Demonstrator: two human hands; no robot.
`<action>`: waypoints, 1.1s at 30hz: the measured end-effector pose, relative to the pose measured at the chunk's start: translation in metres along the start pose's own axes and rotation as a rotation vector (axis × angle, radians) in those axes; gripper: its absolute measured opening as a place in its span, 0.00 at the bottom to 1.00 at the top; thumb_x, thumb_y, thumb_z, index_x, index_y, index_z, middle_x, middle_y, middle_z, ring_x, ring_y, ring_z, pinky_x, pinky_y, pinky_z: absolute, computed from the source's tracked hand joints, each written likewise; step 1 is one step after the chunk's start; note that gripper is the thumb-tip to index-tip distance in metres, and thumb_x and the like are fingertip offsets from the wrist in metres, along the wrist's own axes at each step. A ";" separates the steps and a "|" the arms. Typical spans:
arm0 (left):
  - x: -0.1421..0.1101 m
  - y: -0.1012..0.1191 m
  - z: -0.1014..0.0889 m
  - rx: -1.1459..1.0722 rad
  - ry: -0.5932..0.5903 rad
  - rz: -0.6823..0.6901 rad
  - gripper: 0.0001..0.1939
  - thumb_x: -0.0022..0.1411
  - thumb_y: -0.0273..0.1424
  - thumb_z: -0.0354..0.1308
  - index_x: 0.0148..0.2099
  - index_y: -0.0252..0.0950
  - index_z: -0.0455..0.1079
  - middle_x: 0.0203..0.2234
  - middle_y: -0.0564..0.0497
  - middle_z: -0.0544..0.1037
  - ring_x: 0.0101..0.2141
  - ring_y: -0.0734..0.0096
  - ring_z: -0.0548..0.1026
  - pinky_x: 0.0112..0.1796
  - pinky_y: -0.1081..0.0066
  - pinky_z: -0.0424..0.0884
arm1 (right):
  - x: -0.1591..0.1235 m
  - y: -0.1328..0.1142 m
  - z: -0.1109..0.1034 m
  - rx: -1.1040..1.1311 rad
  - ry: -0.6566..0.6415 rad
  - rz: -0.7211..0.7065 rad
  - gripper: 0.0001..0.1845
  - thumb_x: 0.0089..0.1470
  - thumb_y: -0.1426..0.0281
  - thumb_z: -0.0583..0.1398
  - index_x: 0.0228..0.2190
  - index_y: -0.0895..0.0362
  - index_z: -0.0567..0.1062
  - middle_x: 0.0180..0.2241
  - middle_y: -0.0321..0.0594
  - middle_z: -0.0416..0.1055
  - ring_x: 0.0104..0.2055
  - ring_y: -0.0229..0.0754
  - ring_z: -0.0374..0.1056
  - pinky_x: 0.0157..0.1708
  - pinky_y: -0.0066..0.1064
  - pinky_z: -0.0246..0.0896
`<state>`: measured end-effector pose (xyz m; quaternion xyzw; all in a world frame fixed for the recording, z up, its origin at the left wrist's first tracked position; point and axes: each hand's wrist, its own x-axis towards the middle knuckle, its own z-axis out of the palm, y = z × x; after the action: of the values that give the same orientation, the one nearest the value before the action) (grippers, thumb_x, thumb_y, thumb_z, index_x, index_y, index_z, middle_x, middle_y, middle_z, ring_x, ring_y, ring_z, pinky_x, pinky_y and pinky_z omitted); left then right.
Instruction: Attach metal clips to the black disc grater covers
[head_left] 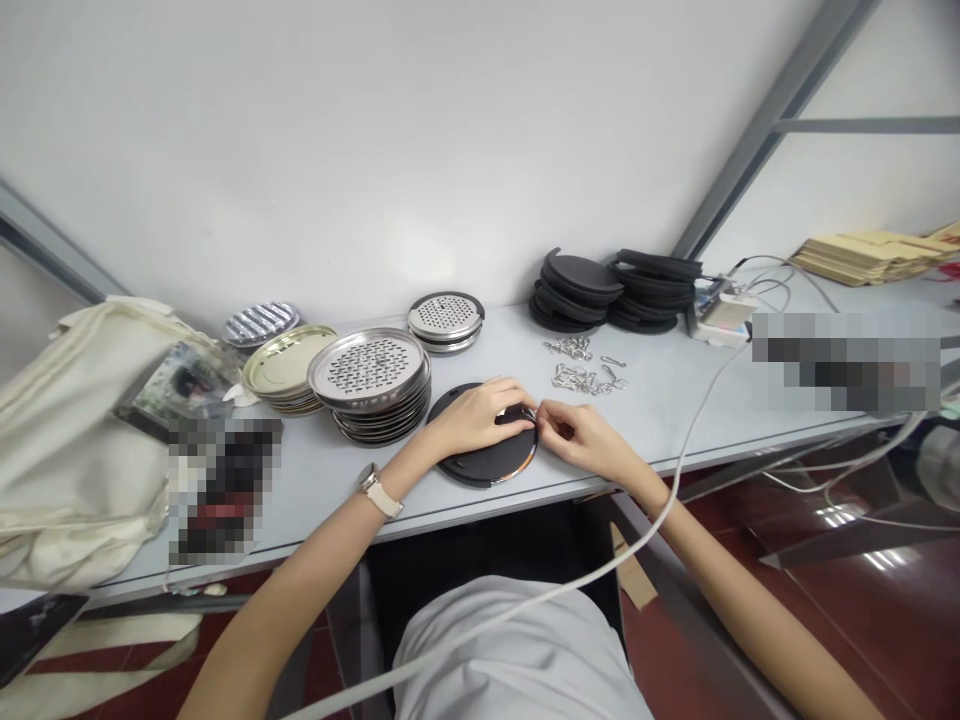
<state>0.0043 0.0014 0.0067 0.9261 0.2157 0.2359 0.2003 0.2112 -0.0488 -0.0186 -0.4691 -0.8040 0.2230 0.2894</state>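
Our left hand (484,415) bends over a black disc (476,462), grip unclear; our right hand (583,437) pinches its rim.

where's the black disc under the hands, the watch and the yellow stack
black disc (486,460): head view, on its flat face, below the left hand (484,415)
watch (369,478): head view, on its case
yellow stack (856,244): head view, on its top
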 end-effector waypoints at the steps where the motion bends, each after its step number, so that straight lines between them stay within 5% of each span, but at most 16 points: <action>1: 0.000 0.000 0.000 0.002 -0.002 0.001 0.09 0.65 0.33 0.54 0.46 0.37 0.69 0.42 0.48 0.72 0.44 0.66 0.71 0.46 0.67 0.68 | 0.000 0.000 0.000 -0.004 -0.011 -0.002 0.13 0.60 0.66 0.52 0.24 0.56 0.63 0.18 0.29 0.55 0.20 0.32 0.53 0.23 0.26 0.47; 11: -0.001 0.004 0.001 0.038 -0.014 0.037 0.12 0.66 0.30 0.53 0.51 0.37 0.65 0.45 0.46 0.74 0.46 0.64 0.72 0.47 0.65 0.68 | 0.002 -0.001 -0.001 0.000 -0.042 -0.005 0.16 0.62 0.65 0.49 0.25 0.57 0.66 0.19 0.34 0.61 0.21 0.35 0.55 0.24 0.28 0.48; 33: -0.002 0.003 0.002 0.051 -0.056 0.019 0.11 0.68 0.33 0.49 0.48 0.36 0.68 0.42 0.47 0.73 0.41 0.68 0.73 0.42 0.69 0.70 | 0.002 0.000 -0.001 0.000 -0.058 -0.007 0.18 0.63 0.63 0.48 0.23 0.57 0.64 0.18 0.31 0.57 0.20 0.34 0.54 0.24 0.28 0.47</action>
<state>0.0046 -0.0025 0.0057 0.9391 0.2072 0.2061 0.1807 0.2111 -0.0470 -0.0169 -0.4597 -0.8138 0.2354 0.2664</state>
